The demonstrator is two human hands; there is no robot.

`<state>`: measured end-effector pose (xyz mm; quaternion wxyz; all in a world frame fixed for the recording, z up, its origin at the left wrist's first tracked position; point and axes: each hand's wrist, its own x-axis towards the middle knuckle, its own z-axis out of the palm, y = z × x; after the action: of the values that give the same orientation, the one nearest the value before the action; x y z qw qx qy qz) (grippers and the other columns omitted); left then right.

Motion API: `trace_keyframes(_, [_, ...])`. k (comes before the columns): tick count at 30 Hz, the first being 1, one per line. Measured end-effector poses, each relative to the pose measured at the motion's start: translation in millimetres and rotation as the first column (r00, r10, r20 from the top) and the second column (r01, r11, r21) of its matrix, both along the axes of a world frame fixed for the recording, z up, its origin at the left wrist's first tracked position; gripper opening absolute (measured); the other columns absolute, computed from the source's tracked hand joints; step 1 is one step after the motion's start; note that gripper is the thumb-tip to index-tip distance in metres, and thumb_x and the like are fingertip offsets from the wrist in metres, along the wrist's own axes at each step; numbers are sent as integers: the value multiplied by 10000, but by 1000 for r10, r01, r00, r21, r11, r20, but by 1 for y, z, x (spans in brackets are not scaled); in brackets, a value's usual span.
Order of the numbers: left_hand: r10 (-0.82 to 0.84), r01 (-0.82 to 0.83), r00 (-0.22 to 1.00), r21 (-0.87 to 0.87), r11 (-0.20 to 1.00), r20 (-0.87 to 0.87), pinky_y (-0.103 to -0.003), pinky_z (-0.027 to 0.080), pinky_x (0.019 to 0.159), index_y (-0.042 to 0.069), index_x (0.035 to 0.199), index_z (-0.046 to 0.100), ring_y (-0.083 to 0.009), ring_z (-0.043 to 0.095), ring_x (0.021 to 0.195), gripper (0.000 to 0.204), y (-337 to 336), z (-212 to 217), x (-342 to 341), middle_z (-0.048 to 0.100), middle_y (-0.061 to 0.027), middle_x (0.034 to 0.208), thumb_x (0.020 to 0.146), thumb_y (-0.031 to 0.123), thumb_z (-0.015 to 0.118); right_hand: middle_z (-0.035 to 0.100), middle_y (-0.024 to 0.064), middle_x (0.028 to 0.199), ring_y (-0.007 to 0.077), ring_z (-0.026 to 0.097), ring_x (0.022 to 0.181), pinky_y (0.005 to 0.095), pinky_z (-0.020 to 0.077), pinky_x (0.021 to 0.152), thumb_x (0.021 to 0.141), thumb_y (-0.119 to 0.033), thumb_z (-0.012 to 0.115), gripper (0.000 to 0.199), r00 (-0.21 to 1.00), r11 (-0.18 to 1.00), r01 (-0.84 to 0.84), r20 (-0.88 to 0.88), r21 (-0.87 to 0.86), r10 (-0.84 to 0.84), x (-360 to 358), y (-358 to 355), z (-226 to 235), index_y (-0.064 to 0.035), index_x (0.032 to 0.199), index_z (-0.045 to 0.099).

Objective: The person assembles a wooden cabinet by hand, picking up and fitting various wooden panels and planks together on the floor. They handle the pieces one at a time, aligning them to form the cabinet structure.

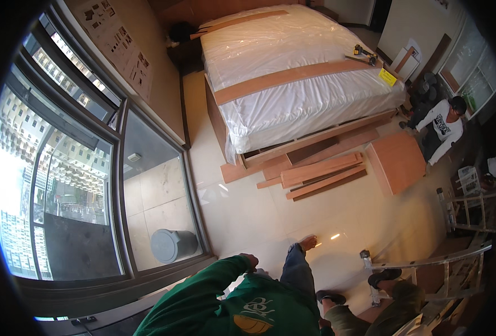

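Note:
My left hand (250, 260) is at the end of a green sleeve, low in the middle of the view, close to my waist. Its fingers look curled in. What they may hold is too small and hidden to make out. A green top (253, 311) with a printed ball covers my body. Beyond it reach a blue trouser leg (298, 271) and a bare foot (309, 242) on the pale tiled floor. My right hand (325, 323) barely shows at the lower edge, beside the top, and its fingers are hidden.
A plastic-wrapped mattress (281, 50) lies on a wooden bed frame, with a power drill (364, 54) on top. Wooden boards (323, 175) and a panel (396, 162) lie nearby, beside a crouching co-worker (444, 129). At right are a metal ladder (444, 260) and another person's olive-clad legs (399, 305).

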<state>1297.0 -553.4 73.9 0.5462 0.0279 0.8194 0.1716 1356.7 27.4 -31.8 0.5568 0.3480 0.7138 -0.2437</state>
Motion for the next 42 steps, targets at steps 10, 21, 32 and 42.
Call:
trace_keyframes(10, [202,-206,965,-8,979,-166,-490,526,912,124,1122,661,-351,649,1092,416,-16,-12,-202,684,-156,1148,931,448,484,651,168,1221,316,694,909,442,533,705,1023,-414,460,472,861,919,265,-357,-293,-362,-328,-69,101,-68,1343,474])
trace_keyframes(21, [-240,241,970,9,971,-35,-468,497,962,54,1080,670,-383,642,1094,528,-59,-25,-390,677,-208,1162,923,543,547,727,121,837,234,710,700,360,567,705,918,-376,585,406,667,921,351,-644,-171,-374,-338,-137,143,-6,1039,700])
trace_keyframes(32, [-400,402,901,-26,915,-166,-445,485,994,50,1177,643,-359,628,1140,521,-27,-7,-539,669,-203,1209,936,504,558,721,138,1017,277,736,834,400,583,671,962,-380,546,418,529,529,847,-209,59,-823,-138,-248,146,3,1111,625])
trace_keyframes(42, [-707,689,707,216,691,5,-456,483,971,95,1212,670,-347,640,1110,570,49,-1,-553,687,-183,1175,923,570,545,708,82,848,207,697,685,357,562,580,928,-412,582,418,508,545,837,-297,-52,-809,-179,-298,161,-8,959,684])
